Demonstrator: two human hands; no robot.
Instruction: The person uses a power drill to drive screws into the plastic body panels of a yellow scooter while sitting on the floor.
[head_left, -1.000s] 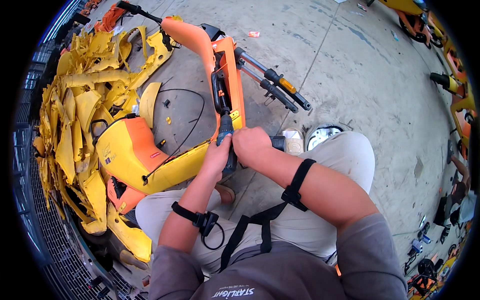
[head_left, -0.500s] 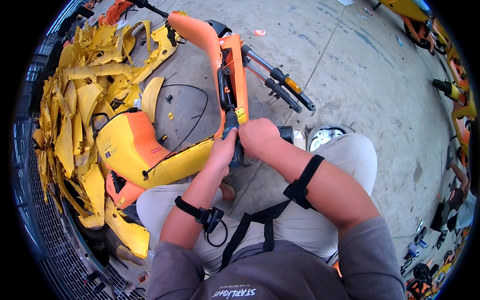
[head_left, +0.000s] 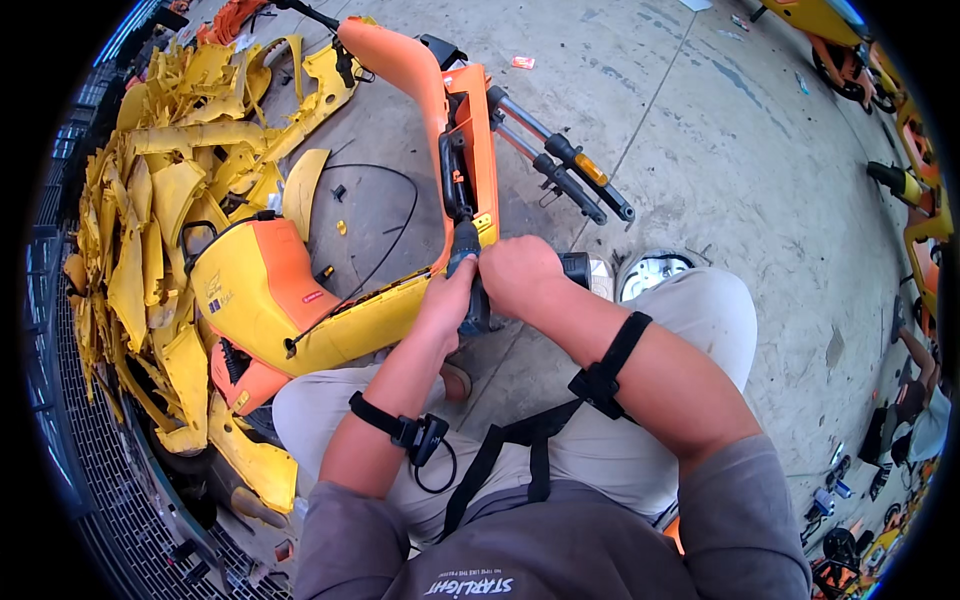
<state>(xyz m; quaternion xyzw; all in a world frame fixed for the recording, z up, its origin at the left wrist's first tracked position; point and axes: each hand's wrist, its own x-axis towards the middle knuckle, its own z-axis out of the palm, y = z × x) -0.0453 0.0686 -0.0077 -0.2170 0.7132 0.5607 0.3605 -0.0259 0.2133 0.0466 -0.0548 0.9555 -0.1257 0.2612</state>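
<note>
A yellow and orange scooter body (head_left: 375, 322) lies on its side on the floor in front of my knees. Both my hands are on a dark cordless drill (head_left: 466, 240), its nose pointing away from me into the orange front panel (head_left: 482, 150). My right hand (head_left: 518, 276) is wrapped round the drill's grip, with the battery end showing to its right. My left hand (head_left: 447, 297) is closed on the drill's body from the left. The drill's tip is hidden inside the panel's recess, beside a black part. A front fork (head_left: 560, 150) sticks out to the right of the panel.
A large heap of broken yellow panels (head_left: 150, 220) fills the left. On the floor between heap and scooter lie a black cable (head_left: 412, 205) and a curved yellow piece (head_left: 303, 190). More scooters (head_left: 840, 60) line the right edge, where another person (head_left: 915, 410) sits.
Almost nothing differs: both hands stay on the drill at the same spot, and the view has shifted very slightly.
</note>
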